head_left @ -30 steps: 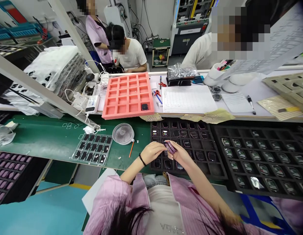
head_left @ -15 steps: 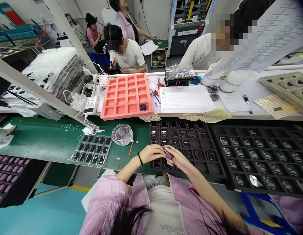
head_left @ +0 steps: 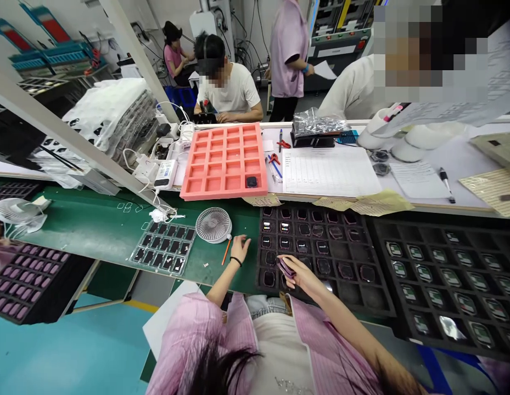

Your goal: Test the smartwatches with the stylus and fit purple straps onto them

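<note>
My right hand [head_left: 301, 274] grips a purple watch case [head_left: 286, 267] between thumb and fingers, above the front left part of a black compartment tray [head_left: 378, 296]. Dark watch pieces, one of them a dark watch face [head_left: 284, 242], sit in many of the tray's pockets. My left hand [head_left: 240, 249], a dark band round its wrist, is empty with its fingers apart over the green bench [head_left: 216, 258]. It is just right of a thin orange stick [head_left: 227, 252] and the small grey fan [head_left: 214, 225].
A pink foam tray [head_left: 192, 186] holds one black piece on the raised shelf. Left of the fan lies a clear tray of black parts [head_left: 164, 247]. Another black tray [head_left: 440, 247] with watch pieces stands right. Co-workers sit and stand across the bench.
My left hand has let go of the watch case and moved left toward the orange stick. My right hand keeps the case. A standing person behind the bench has moved right.
</note>
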Tool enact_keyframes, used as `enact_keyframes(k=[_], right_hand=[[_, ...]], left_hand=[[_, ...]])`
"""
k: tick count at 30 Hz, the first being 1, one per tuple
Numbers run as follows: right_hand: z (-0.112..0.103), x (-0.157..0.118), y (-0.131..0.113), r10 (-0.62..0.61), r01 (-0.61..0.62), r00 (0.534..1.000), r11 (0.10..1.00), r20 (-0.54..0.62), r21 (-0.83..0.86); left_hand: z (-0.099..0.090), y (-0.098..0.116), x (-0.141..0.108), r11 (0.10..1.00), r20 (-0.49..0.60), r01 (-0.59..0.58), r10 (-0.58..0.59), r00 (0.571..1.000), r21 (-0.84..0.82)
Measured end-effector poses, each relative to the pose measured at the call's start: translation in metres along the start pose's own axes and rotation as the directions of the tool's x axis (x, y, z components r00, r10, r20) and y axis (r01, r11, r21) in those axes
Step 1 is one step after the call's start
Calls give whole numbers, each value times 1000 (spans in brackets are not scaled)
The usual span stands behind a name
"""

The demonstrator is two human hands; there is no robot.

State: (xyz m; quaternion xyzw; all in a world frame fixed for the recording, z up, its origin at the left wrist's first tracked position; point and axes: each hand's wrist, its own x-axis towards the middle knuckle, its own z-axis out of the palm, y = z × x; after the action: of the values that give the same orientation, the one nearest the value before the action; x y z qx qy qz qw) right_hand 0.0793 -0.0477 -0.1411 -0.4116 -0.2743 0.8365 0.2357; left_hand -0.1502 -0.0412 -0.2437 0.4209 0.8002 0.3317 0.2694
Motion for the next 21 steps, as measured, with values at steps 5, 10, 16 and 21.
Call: enact_keyframes(k=[5,10,16,21], right_hand=[[-6,3,5,-9,9,1000,1000,-18,-15],[-9,7,14,1,0,999,1000,-42,27],[-17,6,8,-39,46,993,997,-109,57],[-21,6,0,-69,80,990,993,-121,88]], left_hand=[[24,-36,10,968,-262,245,-221,939,62],[42,-40,19,942,-331,325,-279,901,90],[29,-44,11,954,-216,238,-197,956,182],[7,-38,1,949,-66,171,-159,985,266]])
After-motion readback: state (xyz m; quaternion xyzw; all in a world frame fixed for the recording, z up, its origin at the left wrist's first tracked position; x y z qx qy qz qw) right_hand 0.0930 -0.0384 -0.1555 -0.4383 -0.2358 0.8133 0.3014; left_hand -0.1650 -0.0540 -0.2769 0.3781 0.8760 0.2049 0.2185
